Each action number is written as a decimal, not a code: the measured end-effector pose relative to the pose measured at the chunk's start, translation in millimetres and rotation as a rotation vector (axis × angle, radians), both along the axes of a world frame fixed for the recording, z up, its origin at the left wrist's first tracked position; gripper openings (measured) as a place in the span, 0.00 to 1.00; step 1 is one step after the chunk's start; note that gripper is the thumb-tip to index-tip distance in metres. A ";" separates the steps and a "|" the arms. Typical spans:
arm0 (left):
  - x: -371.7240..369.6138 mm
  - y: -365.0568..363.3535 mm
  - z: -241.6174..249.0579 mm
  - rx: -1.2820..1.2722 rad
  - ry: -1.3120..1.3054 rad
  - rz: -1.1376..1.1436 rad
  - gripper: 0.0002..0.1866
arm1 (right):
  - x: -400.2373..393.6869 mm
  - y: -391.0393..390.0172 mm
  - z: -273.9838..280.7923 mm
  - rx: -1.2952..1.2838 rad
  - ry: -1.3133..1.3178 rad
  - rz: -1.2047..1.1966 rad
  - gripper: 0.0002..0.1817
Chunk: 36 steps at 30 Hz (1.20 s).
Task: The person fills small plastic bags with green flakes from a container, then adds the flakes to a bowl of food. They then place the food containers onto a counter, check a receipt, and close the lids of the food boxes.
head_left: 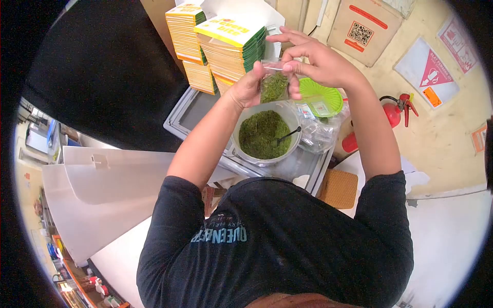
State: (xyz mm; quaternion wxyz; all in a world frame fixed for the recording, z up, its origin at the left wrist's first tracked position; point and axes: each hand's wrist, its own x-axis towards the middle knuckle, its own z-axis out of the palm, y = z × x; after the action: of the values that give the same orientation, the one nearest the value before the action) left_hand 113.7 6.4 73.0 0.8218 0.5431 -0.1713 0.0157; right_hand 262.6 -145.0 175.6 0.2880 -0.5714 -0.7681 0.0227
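Dark shirt [287, 244], boxes [231, 54] near bag [275, 88], green basket [324, 96]

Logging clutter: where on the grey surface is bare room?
The grey surface is bare between the box stacks and left forearm and, more narrowly, below the plastic bags; right of the tub, bags and a green basket crowd it.

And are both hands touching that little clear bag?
Touching. The head view shows the small clear bag held up between them: the left hand grips its left edge, and the right hand pinches its upper right corner.
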 end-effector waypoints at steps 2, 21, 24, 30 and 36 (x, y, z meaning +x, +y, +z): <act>7.8 7.3 -7.1 -0.042 -0.021 -0.022 0.53 | -0.6 -1.0 3.8 0.006 -0.055 -0.007 0.12; -95.9 15.1 -52.7 -0.097 0.166 0.641 0.62 | -31.2 -1.5 -278.5 -0.687 -0.527 -0.195 0.11; -112.7 16.0 -70.5 -0.148 0.154 0.645 0.62 | -34.4 9.7 -279.5 -0.749 -0.527 -0.320 0.11; -132.5 12.5 -82.7 -0.199 0.175 0.746 0.65 | -45.7 30.0 -259.7 -0.724 -0.562 -0.351 0.11; -132.8 11.4 -84.7 -0.177 0.201 0.806 0.64 | -58.8 12.6 -272.5 -0.872 -0.463 -0.157 0.09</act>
State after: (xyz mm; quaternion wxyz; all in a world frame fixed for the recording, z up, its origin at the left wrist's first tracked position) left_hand -19.2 17.7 -11.6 0.8061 0.4927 0.1377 0.2974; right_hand 203.8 -132.5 -96.9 -0.1548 -0.6849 -0.6855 0.1925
